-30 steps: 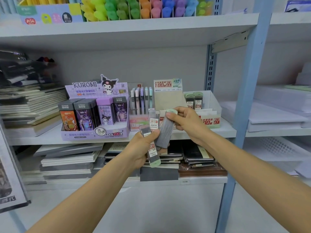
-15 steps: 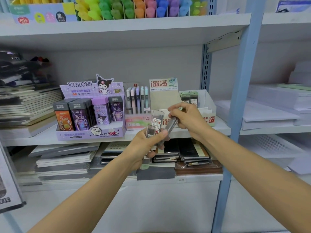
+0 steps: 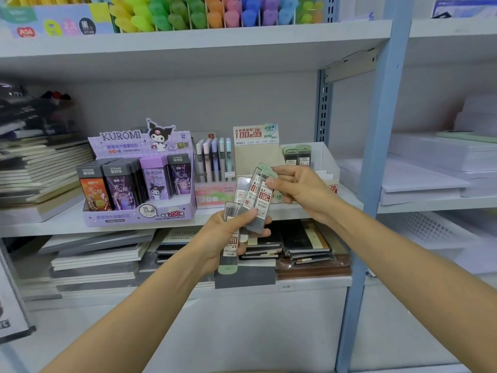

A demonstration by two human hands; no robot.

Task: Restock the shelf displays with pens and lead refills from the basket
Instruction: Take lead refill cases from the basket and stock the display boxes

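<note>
My left hand [image 3: 228, 235] grips a fan of several clear lead refill cases [image 3: 231, 246] with pale green caps, in front of the middle shelf. My right hand [image 3: 298, 189] pinches the green-capped top of two upright 0.7 refill cases [image 3: 259, 195] that still rest against the left hand's fingers. Behind them on the shelf stands a white lead refill display box [image 3: 322, 160] holding a few green-capped cases [image 3: 297, 154], with a "100" header card [image 3: 255, 134]. A pastel pen display [image 3: 213, 162] stands to its left.
A purple Kuromi lead box [image 3: 139, 184] sits left on the middle shelf [image 3: 67, 219]. Notebooks are stacked left and on the shelf below [image 3: 304, 243]. Highlighters [image 3: 215, 12] fill the top shelf. A blue upright post [image 3: 376, 162] stands right, paper stacks [image 3: 430, 179] beyond it.
The right hand went from holding a single grey case to pinching two label-forward cases at their tops. The left hand's bundle shifted slightly. The view drifted a little.
</note>
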